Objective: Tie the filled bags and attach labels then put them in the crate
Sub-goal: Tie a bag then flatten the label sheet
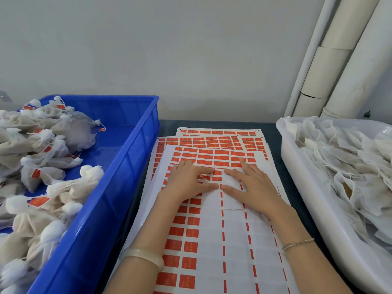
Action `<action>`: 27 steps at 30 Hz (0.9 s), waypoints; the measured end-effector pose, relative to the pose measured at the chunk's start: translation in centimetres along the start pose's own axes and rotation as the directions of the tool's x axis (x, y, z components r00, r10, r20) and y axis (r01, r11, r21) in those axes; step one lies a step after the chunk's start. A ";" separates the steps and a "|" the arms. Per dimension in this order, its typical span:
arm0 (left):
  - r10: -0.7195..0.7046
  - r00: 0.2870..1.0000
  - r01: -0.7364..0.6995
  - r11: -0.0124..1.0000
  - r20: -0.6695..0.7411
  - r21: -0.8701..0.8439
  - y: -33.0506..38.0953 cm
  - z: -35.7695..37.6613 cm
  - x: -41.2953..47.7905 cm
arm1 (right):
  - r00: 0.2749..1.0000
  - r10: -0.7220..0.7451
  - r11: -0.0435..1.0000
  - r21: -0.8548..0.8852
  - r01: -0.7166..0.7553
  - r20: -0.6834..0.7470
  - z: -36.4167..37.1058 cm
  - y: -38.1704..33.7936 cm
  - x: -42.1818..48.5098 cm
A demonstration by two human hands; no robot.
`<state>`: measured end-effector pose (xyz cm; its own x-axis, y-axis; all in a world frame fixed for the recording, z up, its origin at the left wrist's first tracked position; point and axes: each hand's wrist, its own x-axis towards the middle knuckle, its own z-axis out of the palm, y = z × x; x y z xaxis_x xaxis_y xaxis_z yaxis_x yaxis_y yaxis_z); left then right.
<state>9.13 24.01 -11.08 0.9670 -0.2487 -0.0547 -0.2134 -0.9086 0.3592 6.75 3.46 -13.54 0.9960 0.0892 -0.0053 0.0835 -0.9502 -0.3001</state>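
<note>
Sheets of small red labels (212, 219) lie stacked on the dark table in front of me. My left hand (188, 181) and my right hand (252, 183) both rest flat on the top sheet, fingers straight, fingertips nearly meeting at its middle. Neither hand holds a bag. A blue crate (135, 149) at the left holds several tied white mesh bags (42, 166) with red labels on them. At the right a white tray (297, 183) holds several untied mesh bags (350, 166).
White pipes (339, 60) run up the wall at the back right. A strip of dark table (277, 166) shows between the label sheets and the white tray. The wall stands close behind the table.
</note>
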 end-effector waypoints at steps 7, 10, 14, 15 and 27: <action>0.016 0.994 -0.023 0.998 -0.110 -0.064 -0.1 0.7 -0.5 | 0.994 -0.006 0.994 0.109 0.017 -0.105 0.3 -0.1 0.2; 0.024 0.990 -0.033 0.998 -0.143 -0.062 0.0 0.9 -0.7 | 0.991 -0.023 0.989 0.142 0.042 -0.134 0.6 0.0 0.5; 0.086 0.971 -0.106 0.991 -0.223 -0.080 1.1 1.1 -1.1 | 0.987 -0.038 0.972 0.223 0.073 -0.158 0.6 -0.2 0.6; 0.101 0.964 -0.125 0.988 -0.244 -0.086 1.3 1.1 -1.2 | 0.987 -0.037 0.966 0.247 0.075 -0.157 0.6 -0.3 0.6; 0.169 0.944 -0.183 0.983 -0.285 -0.024 2.4 0.9 -1.1 | 0.992 -0.036 0.948 0.311 0.073 -0.122 -0.1 -0.9 0.2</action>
<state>7.41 21.76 -11.01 0.9160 -0.2924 0.2746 -0.3835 -0.8391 0.3858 6.84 4.29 -13.18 0.9888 0.0867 0.1216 0.1417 -0.8015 -0.5810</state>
